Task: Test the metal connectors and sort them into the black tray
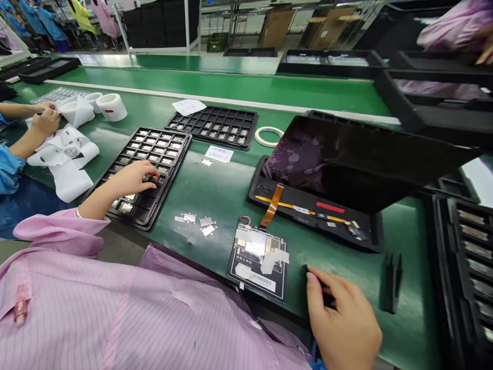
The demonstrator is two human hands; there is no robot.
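My left hand (134, 180) reaches over a black compartment tray (145, 218) that holds small silvery modules. Its fingers are closed around a small module (151, 179), partly hidden by them. At the front right, my right hand (342, 313) is closed near the table edge, thumb and forefinger together; a bit of something dark shows between them, too little to name. Left of that hand lies a black-backed circuit board (256, 257) with white tape. An orange flex cable (272, 205) joins it to a dark screen panel (346, 159) tilted up in a black tray.
Loose modules (207, 226) lie on the green table (215, 190). Black tweezers (393, 282) rest at right, beside stacked trays (468, 267). Behind are a second module tray (215, 126), a tape ring (268, 136) and a paper note (219, 153). A co-worker's hands (46, 118) handle white label strips at left.
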